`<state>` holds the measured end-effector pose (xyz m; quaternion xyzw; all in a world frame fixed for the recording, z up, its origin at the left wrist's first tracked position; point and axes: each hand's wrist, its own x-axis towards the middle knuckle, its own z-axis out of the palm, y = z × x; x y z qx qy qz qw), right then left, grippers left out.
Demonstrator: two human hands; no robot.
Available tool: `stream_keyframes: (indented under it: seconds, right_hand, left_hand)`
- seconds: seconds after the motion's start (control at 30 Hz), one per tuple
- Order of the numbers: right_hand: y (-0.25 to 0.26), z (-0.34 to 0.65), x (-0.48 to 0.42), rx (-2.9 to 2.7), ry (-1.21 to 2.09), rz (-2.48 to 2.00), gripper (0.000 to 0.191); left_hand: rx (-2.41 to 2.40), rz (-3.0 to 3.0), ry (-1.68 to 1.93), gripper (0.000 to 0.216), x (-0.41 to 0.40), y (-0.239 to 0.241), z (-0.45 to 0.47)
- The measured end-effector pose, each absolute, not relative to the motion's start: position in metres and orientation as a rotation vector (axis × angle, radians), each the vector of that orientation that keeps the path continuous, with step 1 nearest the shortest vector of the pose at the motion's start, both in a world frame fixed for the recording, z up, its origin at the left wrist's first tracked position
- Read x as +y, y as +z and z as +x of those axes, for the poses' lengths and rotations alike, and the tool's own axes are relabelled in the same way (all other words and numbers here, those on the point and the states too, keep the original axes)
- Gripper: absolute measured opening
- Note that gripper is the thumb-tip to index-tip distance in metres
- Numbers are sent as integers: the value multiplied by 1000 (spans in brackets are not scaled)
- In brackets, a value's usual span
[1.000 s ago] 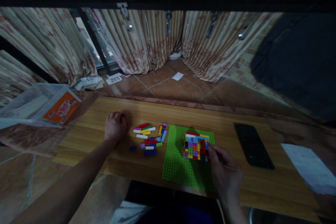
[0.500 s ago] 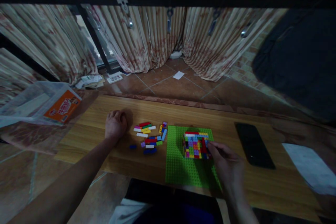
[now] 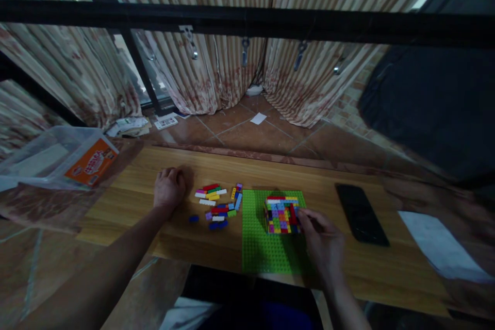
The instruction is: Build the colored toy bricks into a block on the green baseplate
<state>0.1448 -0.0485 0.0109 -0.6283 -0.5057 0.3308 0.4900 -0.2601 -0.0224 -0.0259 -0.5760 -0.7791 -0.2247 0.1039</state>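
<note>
A many-coloured brick block (image 3: pixel 281 214) stands on a green baseplate (image 3: pixel 263 247) on the wooden table (image 3: pixel 116 206). My right hand (image 3: pixel 320 245) rests on the plate with its fingertips pinched against the block's right side. To the left of the plate lies a scatter of several loose bricks (image 3: pixel 218 202). My left hand (image 3: pixel 168 189) lies curled in a loose fist on the table, left of those bricks and apart from them, holding nothing that I can see.
A black phone (image 3: pixel 361 213) lies right of the plate, and a white sheet (image 3: pixel 433 245) further right. A clear plastic box with an orange label (image 3: pixel 58 157) sits at the table's far left. Curtains and a black bar run behind the table.
The view has tilted up and shifted a little. My right hand stays against the block's right side. My left hand has not moved.
</note>
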Motion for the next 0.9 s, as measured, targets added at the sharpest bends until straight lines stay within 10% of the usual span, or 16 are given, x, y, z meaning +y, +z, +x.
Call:
stream_keyframes:
  seconds: [0.37,0.9]
  right_hand:
    - [0,121,-68,-1574,502,-1620,90]
    - [7,146,-41,-1827,547,-1566,80]
  left_hand:
    - [-2299,-1699,-667,29,-22,-27,-261]
    - [-2347,-1672,-672,30,-25,-25,-257]
